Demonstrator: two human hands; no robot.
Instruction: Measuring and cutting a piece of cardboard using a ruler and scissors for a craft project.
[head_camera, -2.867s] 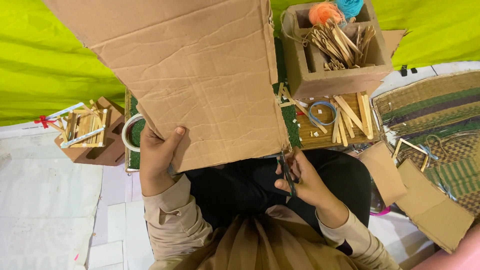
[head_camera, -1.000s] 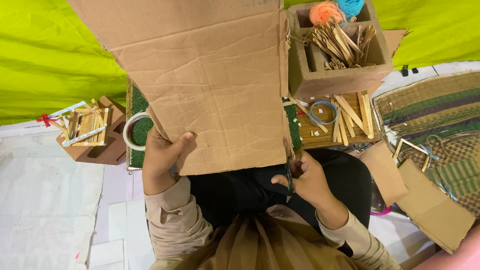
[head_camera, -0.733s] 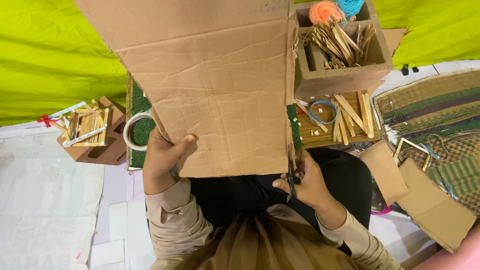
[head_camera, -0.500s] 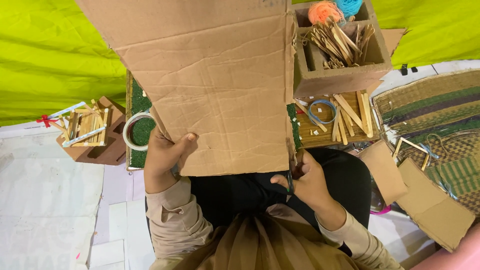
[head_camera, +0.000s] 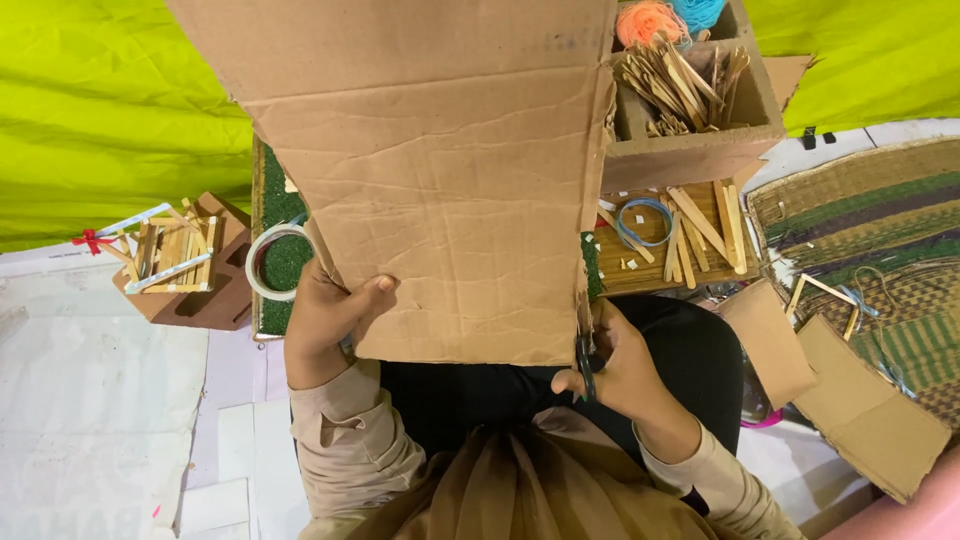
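Observation:
A large creased brown cardboard sheet (head_camera: 440, 170) fills the middle of the view, held up over my lap. My left hand (head_camera: 330, 310) grips its lower left edge, thumb on the front face. My right hand (head_camera: 612, 360) holds dark-handled scissors (head_camera: 584, 345) at the sheet's lower right edge, blades pointing up along a cut that runs up the right side. A narrow strip of cardboard stands beside the cut.
A cardboard box (head_camera: 690, 95) of wooden sticks and yarn sits at upper right, above a board (head_camera: 680, 240) with loose sticks. A tape roll (head_camera: 268, 262) lies on green turf at left. A small stick model (head_camera: 170, 255) stands further left. Cardboard scraps (head_camera: 860, 400) lie on a woven mat.
The cardboard has shifted right and slightly lower across the frames, and the scissors have travelled further up the cut along its right edge. My left hand keeps its grip.

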